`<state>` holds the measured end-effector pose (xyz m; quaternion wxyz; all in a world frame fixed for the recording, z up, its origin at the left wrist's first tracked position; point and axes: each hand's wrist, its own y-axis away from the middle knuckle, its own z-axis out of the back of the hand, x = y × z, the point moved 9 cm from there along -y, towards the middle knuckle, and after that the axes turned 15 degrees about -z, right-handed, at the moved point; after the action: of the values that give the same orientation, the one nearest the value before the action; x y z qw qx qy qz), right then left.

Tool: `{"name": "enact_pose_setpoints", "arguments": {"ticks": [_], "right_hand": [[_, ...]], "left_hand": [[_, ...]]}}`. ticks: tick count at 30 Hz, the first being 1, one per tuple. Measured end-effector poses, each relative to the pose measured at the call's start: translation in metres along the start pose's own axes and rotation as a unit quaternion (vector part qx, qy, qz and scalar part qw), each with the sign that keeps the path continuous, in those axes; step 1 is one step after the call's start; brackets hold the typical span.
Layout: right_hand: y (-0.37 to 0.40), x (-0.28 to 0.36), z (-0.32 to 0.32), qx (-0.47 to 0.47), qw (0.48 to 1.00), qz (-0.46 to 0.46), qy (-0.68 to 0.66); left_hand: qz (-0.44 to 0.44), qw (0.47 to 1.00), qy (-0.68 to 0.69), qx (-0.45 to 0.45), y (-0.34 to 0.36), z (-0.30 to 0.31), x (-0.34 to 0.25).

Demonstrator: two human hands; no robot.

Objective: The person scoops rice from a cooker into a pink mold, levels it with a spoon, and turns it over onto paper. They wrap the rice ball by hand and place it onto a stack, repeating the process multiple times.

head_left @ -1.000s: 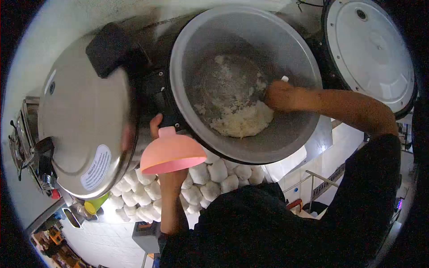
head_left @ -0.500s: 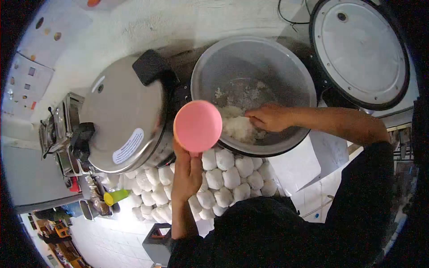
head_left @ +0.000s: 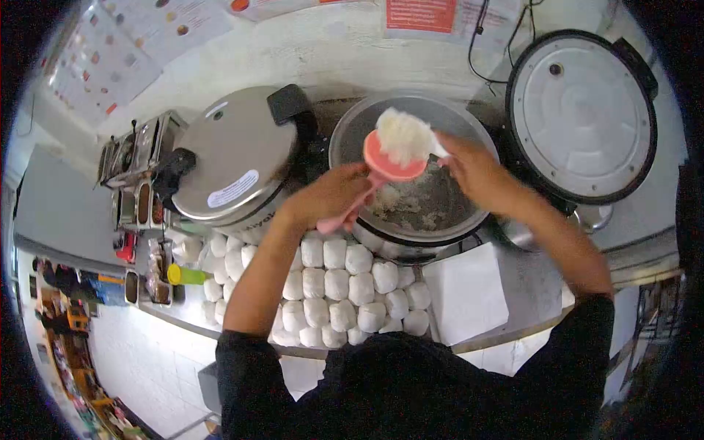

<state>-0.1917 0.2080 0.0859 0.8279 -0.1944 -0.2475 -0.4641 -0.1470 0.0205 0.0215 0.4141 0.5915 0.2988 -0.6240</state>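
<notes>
My left hand (head_left: 334, 194) is closed round the handle of a pink scoop (head_left: 396, 171), which is over the open rice cooker (head_left: 469, 117). In my right hand (head_left: 475, 172) is a white rice paddle (head_left: 438, 148), partly covered by a heaped clump of cooked rice (head_left: 402, 132). The clump overlaps the scoop's bowl in this view. Below both hands, scattered rice (head_left: 422, 213) clings to the bottom of the cooker's grey pot. Rows of white wrapped bundles (head_left: 315, 286) lie on the counter in front of the cookers.
A second cooker (head_left: 235, 158) with its lid down stands to the left. The open cooker's raised lid (head_left: 583, 121) is at the right. White paper (head_left: 469, 293) lies on the counter. A yellow-green cup (head_left: 187, 275) and metal food containers (head_left: 139, 202) are at the left.
My right hand has risen from inside the pot, bringing up a clump of rice on the paddle. The pink scoop has moved right, over the pot, and tilted. The camera view has shifted.
</notes>
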Motion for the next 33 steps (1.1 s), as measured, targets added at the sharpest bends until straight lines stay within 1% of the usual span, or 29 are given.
{"name": "enact_pose_setpoints", "arguments": {"ticks": [1, 4, 5, 8, 9, 10, 11, 12, 13, 14, 15, 16, 17, 18, 19, 20, 21, 22, 23, 25, 26, 27, 28, 29, 30, 32, 33], "right_hand": [[0.011, 0.007, -0.011, -0.031, 0.979, 0.028, 0.198], [0.029, 0.006, -0.013, -0.087, 0.942, 0.037, 0.321], [0.025, 0.002, -0.002, -0.073, 0.915, -0.012, 0.397], [0.001, -0.038, 0.039, -0.165, 0.938, -0.049, 0.300], [-0.007, -0.042, 0.035, -0.131, 0.971, -0.052, 0.195], [-0.019, -0.034, 0.032, -0.102, 0.989, -0.058, 0.087], [-0.032, -0.030, 0.024, -0.074, 0.995, -0.067, -0.022], [-0.044, -0.027, -0.003, -0.046, 0.996, -0.021, -0.070], [-0.058, -0.029, -0.029, 0.043, 0.993, -0.071, 0.080], [-0.076, -0.039, -0.037, 0.047, 0.994, -0.079, 0.054], [-0.098, -0.056, -0.044, 0.050, 0.995, -0.086, 0.028], [-0.120, -0.068, -0.040, -0.054, 0.998, 0.027, 0.003], [-0.142, -0.081, -0.048, -0.035, 0.997, 0.014, 0.065], [-0.148, -0.095, -0.084, 0.021, 0.979, 0.011, 0.203], [-0.152, -0.116, -0.125, 0.077, 0.938, 0.013, 0.338], [-0.155, -0.121, -0.150, 0.130, 0.875, 0.018, 0.466], [-0.146, -0.122, -0.171, 0.187, 0.891, -0.017, 0.413], [-0.128, -0.110, -0.189, 0.242, 0.900, -0.051, 0.358], [-0.125, -0.123, -0.218, 0.240, 0.917, -0.097, 0.303], [-0.120, -0.124, -0.250, 0.239, 0.952, -0.094, 0.165], [-0.111, -0.119, -0.250, 0.238, 0.967, -0.050, 0.080], [-0.101, -0.122, -0.248, 0.239, 0.969, -0.033, 0.051], [-0.092, -0.116, -0.241, 0.240, 0.970, -0.016, 0.022], [-0.081, -0.104, -0.222, 0.248, 0.967, -0.024, 0.051], [-0.072, -0.097, -0.215, 0.255, 0.962, -0.012, 0.098], [-0.052, -0.083, -0.201, 0.268, 0.945, 0.018, 0.189], [-0.046, -0.078, -0.193, 0.281, 0.939, 0.009, 0.200]], "left_hand": [[0.011, 1.000, -0.014, -0.026, -0.001, 0.004, -0.013], [0.007, 1.000, 0.022, 0.018, -0.006, 0.024, -0.002], [0.042, 0.999, 0.030, 0.003, 0.004, 0.027, -0.003], [0.095, 0.995, 0.006, -0.002, 0.013, 0.039, 0.011], [0.095, 0.995, 0.004, -0.003, 0.014, 0.038, 0.011], [0.097, 0.995, 0.007, 0.002, 0.012, 0.038, 0.016], [0.099, 0.995, 0.010, 0.009, 0.009, 0.037, 0.022], [0.100, 0.995, 0.015, 0.017, 0.006, 0.036, 0.027], [0.100, 0.995, -0.003, 0.019, 0.006, 0.035, 0.021], [0.107, 0.994, 0.018, -0.002, 0.010, 0.039, 0.025], [0.113, 0.993, 0.038, -0.023, 0.017, 0.046, 0.033], [0.120, 0.990, 0.057, -0.046, 0.024, 0.053, 0.042], [0.103, 0.991, 0.072, -0.047, 0.027, 0.056, 0.051], [0.084, 0.991, 0.086, -0.051, 0.031, 0.059, 0.060], [0.060, 0.992, 0.099, -0.059, 0.033, 0.064, 0.064], [0.071, 0.993, 0.078, -0.045, 0.034, 0.062, 0.066], [0.083, 0.994, 0.058, -0.033, 0.036, 0.058, 0.062], [0.095, 0.994, 0.040, -0.021, 0.037, 0.053, 0.058], [0.093, 0.994, 0.043, -0.028, 0.038, 0.052, 0.053], [0.106, 0.993, 0.022, -0.040, 0.041, 0.054, 0.050], [0.116, 0.992, 0.011, -0.042, 0.045, 0.051, 0.052], [0.086, 0.995, 0.008, -0.059, 0.046, 0.048, 0.052], [0.076, 0.995, 0.010, -0.060, 0.049, 0.044, 0.055], [0.064, 0.996, 0.011, -0.063, 0.051, 0.041, 0.057], [0.050, 0.996, 0.012, -0.066, 0.051, 0.038, 0.057], [0.056, 0.995, -0.005, -0.079, 0.052, 0.037, 0.057], [0.060, 0.994, -0.012, -0.088, 0.053, 0.037, 0.056]]}}
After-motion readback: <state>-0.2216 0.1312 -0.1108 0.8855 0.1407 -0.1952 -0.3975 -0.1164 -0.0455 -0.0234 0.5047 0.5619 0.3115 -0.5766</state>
